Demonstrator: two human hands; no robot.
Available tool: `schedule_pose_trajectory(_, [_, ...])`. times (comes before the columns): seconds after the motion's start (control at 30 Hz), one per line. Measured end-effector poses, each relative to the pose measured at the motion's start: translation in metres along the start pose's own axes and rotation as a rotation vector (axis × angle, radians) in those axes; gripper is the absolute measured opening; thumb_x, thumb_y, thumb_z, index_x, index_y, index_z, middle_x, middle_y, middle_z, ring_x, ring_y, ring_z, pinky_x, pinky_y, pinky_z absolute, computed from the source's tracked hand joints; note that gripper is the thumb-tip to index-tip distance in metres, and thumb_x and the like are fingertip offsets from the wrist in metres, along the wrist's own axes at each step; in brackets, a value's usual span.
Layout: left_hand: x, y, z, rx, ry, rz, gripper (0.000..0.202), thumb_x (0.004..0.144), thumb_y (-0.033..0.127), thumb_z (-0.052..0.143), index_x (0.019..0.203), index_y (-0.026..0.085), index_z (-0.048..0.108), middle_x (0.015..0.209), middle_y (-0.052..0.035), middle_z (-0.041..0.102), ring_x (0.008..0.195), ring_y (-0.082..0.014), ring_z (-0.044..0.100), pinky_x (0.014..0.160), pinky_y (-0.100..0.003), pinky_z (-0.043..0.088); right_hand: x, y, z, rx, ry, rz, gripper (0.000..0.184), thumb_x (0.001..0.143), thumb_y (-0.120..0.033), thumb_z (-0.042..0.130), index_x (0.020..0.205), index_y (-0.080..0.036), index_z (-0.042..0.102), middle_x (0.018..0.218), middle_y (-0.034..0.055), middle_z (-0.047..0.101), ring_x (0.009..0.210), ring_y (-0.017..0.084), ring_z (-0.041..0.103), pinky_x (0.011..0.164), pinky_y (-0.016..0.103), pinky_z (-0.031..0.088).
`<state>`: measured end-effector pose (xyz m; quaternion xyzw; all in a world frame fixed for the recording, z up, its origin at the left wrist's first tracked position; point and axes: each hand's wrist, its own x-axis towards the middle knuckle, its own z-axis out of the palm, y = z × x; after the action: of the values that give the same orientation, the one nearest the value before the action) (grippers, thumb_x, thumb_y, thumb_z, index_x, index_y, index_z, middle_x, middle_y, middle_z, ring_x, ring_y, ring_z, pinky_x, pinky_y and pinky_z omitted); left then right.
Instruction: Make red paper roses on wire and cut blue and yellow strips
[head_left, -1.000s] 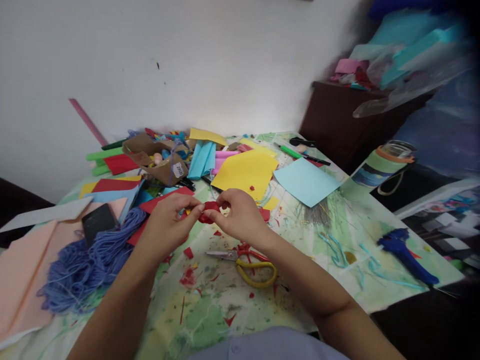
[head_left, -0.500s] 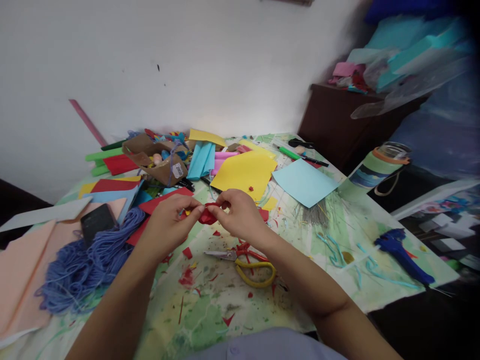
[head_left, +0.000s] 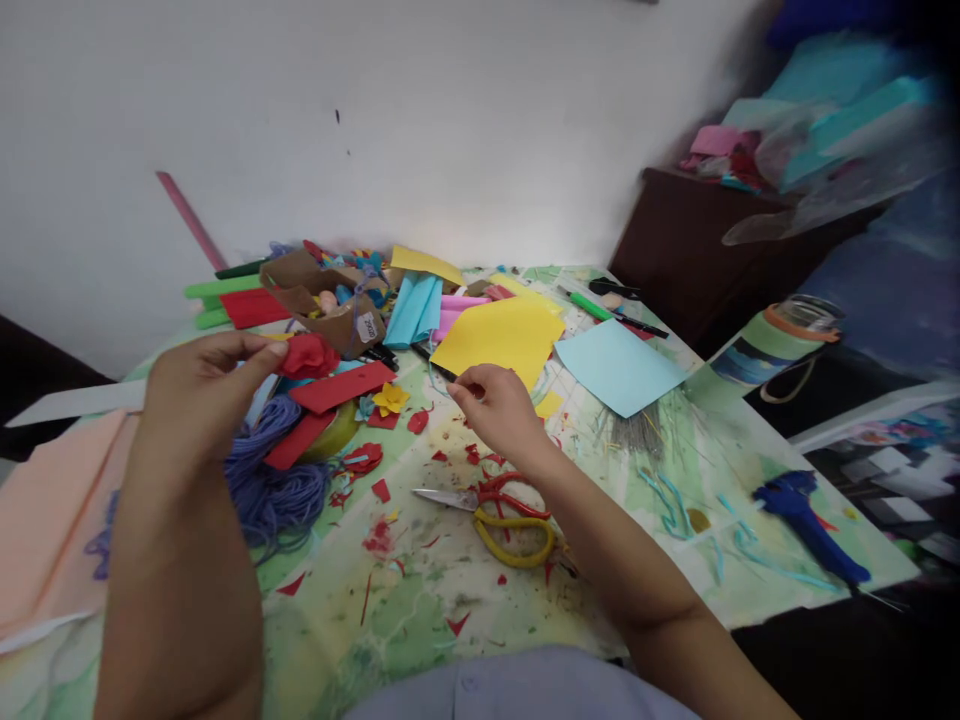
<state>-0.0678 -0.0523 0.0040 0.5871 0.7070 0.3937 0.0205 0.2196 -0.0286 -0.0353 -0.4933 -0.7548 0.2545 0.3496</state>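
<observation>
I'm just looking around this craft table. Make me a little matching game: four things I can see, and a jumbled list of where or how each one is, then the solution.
Things
1. Red flower
2. Scissors
3. Glue gun
4. Yarn

Where or how
A. Near the right-hand edge of the table
B. In a loose heap of purplish-blue strands
C. Pinched between the thumb and a finger of the left hand
D. Lying flat, with one red handle and one yellow

Right pairs: 1-C, 2-D, 3-A, 4-B
</observation>
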Motion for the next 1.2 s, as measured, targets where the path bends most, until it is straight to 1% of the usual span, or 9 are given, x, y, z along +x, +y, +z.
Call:
schedule_pose_trajectory(0.07, [0.005, -0.006, 0.001, -0.036, -0.034, -0.079, 0.037, 0.079, 0.044, 0.061, 0.095, 0.012, 0.071, 0.080, 0.0004, 0.070, 0.072, -0.0145, 0.055, 0.070, -0.026, 0.043, 0.001, 0.003, 0.004, -0.017, -0.030, 0.008, 0.025, 0.092, -0.030, 0.054, 0.074, -0.018, 0.064, 0.067, 0.0017, 0.064, 0.065, 0.014, 0.056, 0.062, 0.026, 0.034])
schedule_pose_trajectory(0.2, [0.013, -0.012, 0.014, -0.007, -0.269, -0.073, 0.038, 0.082, 0.043, 0.056, 0.095, 0.010, 0.071, 0.081, 0.0001, 0.070, 0.076, -0.0148, 0.056, 0.070, -0.025, 0.041, 0.000, 0.008, 0.009, -0.081, -0.076, 0.001, 0.032, 0.093, -0.034, 0.052, 0.067, -0.018, 0.061, 0.064, 0.0020, 0.062, 0.062, 0.015, 0.054, 0.060, 0.026, 0.033])
schedule_pose_trajectory(0.33, [0.021, -0.023, 0.024, -0.016, -0.384, -0.085, 0.034, 0.079, 0.040, 0.060, 0.084, 0.009, 0.072, 0.070, 0.0013, 0.068, 0.073, -0.0151, 0.056, 0.067, -0.024, 0.040, 0.001, 0.015, 0.015, -0.158, -0.158, -0.024, 0.020, 0.089, -0.022, 0.054, 0.075, -0.017, 0.066, 0.076, 0.0040, 0.069, 0.070, 0.015, 0.059, 0.064, 0.025, 0.036])
schedule_pose_trajectory(0.43, [0.023, -0.030, 0.026, -0.005, -0.385, -0.098, 0.036, 0.081, 0.039, 0.059, 0.088, 0.007, 0.073, 0.070, 0.0007, 0.068, 0.073, -0.0152, 0.055, 0.068, -0.025, 0.039, 0.010, 0.023, 0.026, -0.250, -0.256, -0.059, 0.020, 0.088, -0.014, 0.050, 0.087, -0.016, 0.070, 0.089, 0.0053, 0.073, 0.080, 0.016, 0.063, 0.069, 0.024, 0.038])
schedule_pose_trajectory(0.63, [0.021, -0.026, 0.018, -0.011, -0.395, -0.099, 0.039, 0.083, 0.042, 0.057, 0.094, 0.008, 0.072, 0.075, 0.0009, 0.069, 0.075, -0.0148, 0.055, 0.066, -0.024, 0.040, 0.046, 0.040, 0.056, -0.402, -0.403, -0.062, 0.020, 0.089, -0.020, 0.055, 0.094, -0.015, 0.074, 0.099, 0.0096, 0.075, 0.089, 0.019, 0.065, 0.071, 0.025, 0.040])
schedule_pose_trajectory(0.73, [0.019, -0.023, 0.010, 0.025, -0.370, -0.100, 0.039, 0.083, 0.043, 0.056, 0.094, 0.009, 0.071, 0.072, 0.0025, 0.068, 0.070, -0.0131, 0.053, 0.065, -0.024, 0.038, 0.063, 0.041, 0.069, -0.428, -0.425, -0.072, 0.022, 0.088, -0.024, 0.058, 0.099, -0.015, 0.074, 0.099, 0.0106, 0.075, 0.089, 0.021, 0.066, 0.072, 0.025, 0.041])
schedule_pose_trajectory(0.93, [0.021, -0.030, 0.007, 0.014, -0.288, -0.074, 0.046, 0.079, 0.049, 0.053, 0.092, 0.009, 0.071, 0.083, -0.0050, 0.070, 0.074, -0.0170, 0.056, 0.065, -0.027, 0.040, 0.096, 0.029, 0.102, -0.456, -0.407, -0.136, 0.041, 0.089, -0.025, 0.057, 0.127, -0.014, 0.063, 0.120, 0.0131, 0.069, 0.108, 0.024, 0.062, 0.085, 0.028, 0.044])
schedule_pose_trajectory(1.03, [0.021, -0.031, 0.008, 0.029, -0.290, -0.081, 0.043, 0.076, 0.050, 0.051, 0.087, 0.013, 0.070, 0.083, -0.0057, 0.070, 0.075, -0.0194, 0.059, 0.066, -0.029, 0.043, 0.108, 0.026, 0.120, -0.455, -0.456, -0.161, 0.042, 0.083, -0.021, 0.061, 0.124, -0.016, 0.066, 0.119, 0.0113, 0.070, 0.106, 0.024, 0.063, 0.082, 0.026, 0.045])
schedule_pose_trajectory(1.2, [0.022, -0.029, 0.010, 0.029, -0.317, -0.086, 0.041, 0.076, 0.050, 0.051, 0.086, 0.015, 0.070, 0.082, -0.0042, 0.071, 0.075, -0.0192, 0.060, 0.065, -0.028, 0.043, 0.115, 0.029, 0.137, -0.462, -0.509, -0.117, 0.027, 0.080, -0.022, 0.061, 0.102, -0.016, 0.074, 0.104, 0.0104, 0.074, 0.092, 0.023, 0.066, 0.068, 0.025, 0.043])
